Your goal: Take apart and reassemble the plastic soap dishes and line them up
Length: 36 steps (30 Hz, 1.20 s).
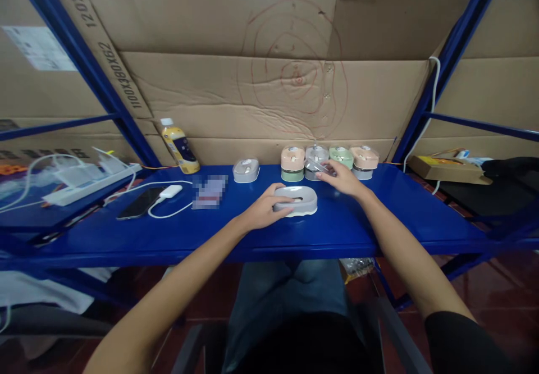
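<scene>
A shallow grey oval plastic box [306, 200] with a white scalloped base rests on the blue table in front of me. My left hand [265, 208] grips its left end, fingers at the rim and a fingertip near a dark spot inside. Behind it and to the right, my right hand [343, 181] pinches a see-through plastic piece [315, 165], tilted in front of a stacked grey box [318, 153]. Whether that piece touches the stack I cannot tell. Beside the stack stand a pink-and-green box [292, 158], a green box [341, 155] and a pink-and-grey box [364, 158].
A lone grey box [246, 170] stands farther left, near a yellow bottle [180, 148]. On the table's left lie a phone [143, 203], a cabled white adapter [170, 192] and a blurred-out packet [210, 191]. Blue posts and a cardboard wall [189, 82] bound the table [252, 245].
</scene>
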Tool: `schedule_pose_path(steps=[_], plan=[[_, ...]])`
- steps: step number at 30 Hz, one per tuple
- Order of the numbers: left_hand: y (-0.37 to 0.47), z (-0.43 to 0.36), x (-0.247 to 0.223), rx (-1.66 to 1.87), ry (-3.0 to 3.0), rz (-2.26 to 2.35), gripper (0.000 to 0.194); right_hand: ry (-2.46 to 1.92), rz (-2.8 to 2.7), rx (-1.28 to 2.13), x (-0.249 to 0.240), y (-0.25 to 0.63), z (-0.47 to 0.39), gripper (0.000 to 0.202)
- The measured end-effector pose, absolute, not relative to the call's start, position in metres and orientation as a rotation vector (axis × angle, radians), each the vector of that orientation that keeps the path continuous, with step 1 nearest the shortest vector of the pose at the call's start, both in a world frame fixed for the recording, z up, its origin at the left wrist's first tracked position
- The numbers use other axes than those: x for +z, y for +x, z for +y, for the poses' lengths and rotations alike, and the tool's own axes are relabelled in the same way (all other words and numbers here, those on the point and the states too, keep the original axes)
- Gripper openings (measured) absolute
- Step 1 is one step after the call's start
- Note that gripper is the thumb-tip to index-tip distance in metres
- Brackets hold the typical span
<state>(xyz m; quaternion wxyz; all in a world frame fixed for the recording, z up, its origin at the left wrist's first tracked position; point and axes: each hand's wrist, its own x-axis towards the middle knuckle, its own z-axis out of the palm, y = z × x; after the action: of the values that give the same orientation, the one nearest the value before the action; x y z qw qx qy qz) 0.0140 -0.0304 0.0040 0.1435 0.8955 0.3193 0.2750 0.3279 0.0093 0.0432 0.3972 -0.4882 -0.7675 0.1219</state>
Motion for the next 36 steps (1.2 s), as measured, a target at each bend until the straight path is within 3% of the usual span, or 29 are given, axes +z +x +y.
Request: schedule_pose_path(steps=[8, 19, 23, 30, 32, 36], plan=[[0.000, -0.027, 0.009, 1.065, 2.506, 1.082, 0.046, -1.219, -1.864, 0.287, 0.043, 0.328, 0.012, 0.061], [0.014, -0.036, 0.000, 0.838, 2.560, 0.992, 0.046, -1.174, -1.925, 0.269, 0.036, 0.324, 0.011, 0.066], [0.017, -0.030, 0.000, 0.895, 2.500, 1.027, 0.064, -0.991, -2.074, 0.281, 0.034, 0.314, 0.004, 0.070], [0.021, -0.022, -0.010, 0.959, 2.195, 1.140, 0.127, -0.840, -2.305, 0.276, 0.025, 0.281, -0.008, 0.084], [0.022, -0.022, -0.012, 0.947, 2.182, 1.138, 0.130, -0.843, -2.350, 0.284, 0.022, 0.274, -0.009, 0.086], [0.018, -0.023, -0.007, 0.902, 2.280, 1.136, 0.115, -0.856, -2.378, 0.333, 0.015, 0.270, -0.008, 0.087]])
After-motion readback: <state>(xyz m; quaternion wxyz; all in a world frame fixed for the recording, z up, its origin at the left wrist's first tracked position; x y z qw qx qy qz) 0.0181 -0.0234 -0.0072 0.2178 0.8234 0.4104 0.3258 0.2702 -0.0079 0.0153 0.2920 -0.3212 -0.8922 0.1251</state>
